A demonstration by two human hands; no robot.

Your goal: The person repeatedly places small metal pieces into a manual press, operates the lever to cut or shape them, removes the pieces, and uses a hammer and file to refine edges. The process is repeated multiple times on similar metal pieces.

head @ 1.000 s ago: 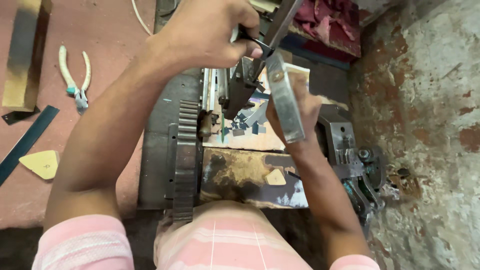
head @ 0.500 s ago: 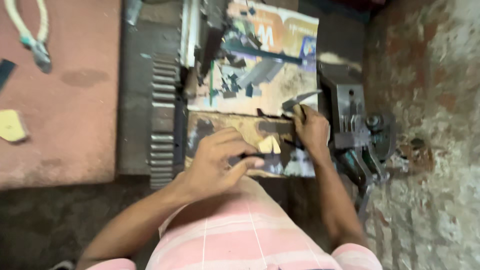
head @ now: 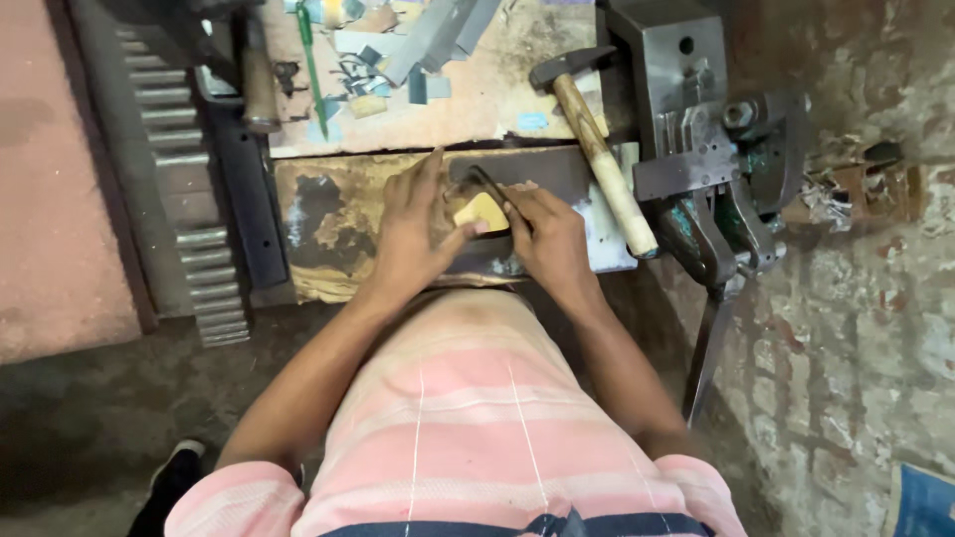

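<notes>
Yellow piece [head: 481, 211] lay on the dark plate [head: 557, 174] at the front of the worktop [head: 328, 214], between both hands. The left hand [head: 418, 234] pressed it with fingers spread, thumb touching its edge. The right hand [head: 550, 239] was closed around a thin dark tool [head: 484, 182] whose tip met the piece. A hammer [head: 595, 139] rested just beside the right hand, near the grey vise [head: 696, 129]. Metal scraps [head: 398, 50] lay further back.

Worn wooden bench [head: 328, 224], hammer [head: 597, 144], metal scraps [head: 398, 60], yellow piece [head: 481, 212] on top
</notes>
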